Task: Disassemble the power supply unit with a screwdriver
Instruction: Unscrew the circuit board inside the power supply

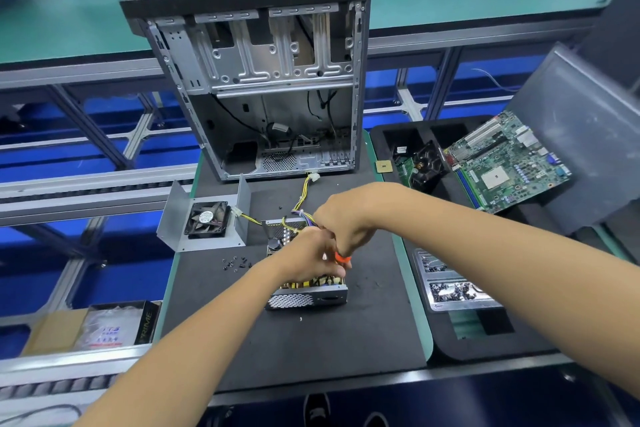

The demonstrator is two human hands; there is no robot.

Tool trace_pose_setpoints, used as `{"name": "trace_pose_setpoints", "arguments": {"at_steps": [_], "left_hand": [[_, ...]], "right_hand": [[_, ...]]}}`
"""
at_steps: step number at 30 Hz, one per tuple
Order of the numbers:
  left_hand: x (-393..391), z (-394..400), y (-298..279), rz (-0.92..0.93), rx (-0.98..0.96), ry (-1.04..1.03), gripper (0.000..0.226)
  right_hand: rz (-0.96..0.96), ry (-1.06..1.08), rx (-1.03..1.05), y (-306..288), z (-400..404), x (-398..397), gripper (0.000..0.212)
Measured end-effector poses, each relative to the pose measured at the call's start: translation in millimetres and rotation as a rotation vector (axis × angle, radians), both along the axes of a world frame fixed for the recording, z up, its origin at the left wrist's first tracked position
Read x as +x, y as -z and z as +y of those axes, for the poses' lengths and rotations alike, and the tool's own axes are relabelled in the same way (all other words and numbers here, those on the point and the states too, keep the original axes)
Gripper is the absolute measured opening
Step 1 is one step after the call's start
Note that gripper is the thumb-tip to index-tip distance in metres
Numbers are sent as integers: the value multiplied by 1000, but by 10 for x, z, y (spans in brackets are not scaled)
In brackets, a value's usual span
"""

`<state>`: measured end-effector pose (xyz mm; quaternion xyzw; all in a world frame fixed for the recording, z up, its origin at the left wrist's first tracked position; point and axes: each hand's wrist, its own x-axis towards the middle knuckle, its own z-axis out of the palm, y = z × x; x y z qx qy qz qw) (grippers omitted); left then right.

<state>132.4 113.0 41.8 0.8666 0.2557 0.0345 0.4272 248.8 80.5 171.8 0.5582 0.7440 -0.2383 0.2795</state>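
A dark foam mat (pixel 363 333) covers the bench. On it sit the opened power supply unit (pixel 306 295), its removed metal cover with fan (pixel 204 218), an empty computer case (pixel 256 80) standing upright at the far edge, and a scatter of small black specks (pixel 235 263) — probably loose screws — just left of the unit.

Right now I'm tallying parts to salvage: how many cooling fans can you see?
2: one fan mounted in the removed metal cover left of the power supply; another black fan in the foam tray beside the motherboard. Others may be hidden.
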Motion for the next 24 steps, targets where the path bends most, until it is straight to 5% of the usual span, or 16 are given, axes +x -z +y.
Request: {"name": "trace_pose_setpoints", "arguments": {"at_steps": [5, 12, 18, 24], "left_hand": [[5, -70, 127, 0, 194, -4, 11], [23, -67, 141, 27, 121, -49, 28], [-5, -31, 142, 278, 594, 184, 31], [111, 5, 87, 442, 314, 326, 27]], "right_hand": [[137, -106, 138, 38, -21, 116, 27], [108, 83, 149, 116, -29, 2, 24], [86, -46, 120, 102, -13, -21, 23], [209, -82, 119, 87, -33, 1, 22]]}}
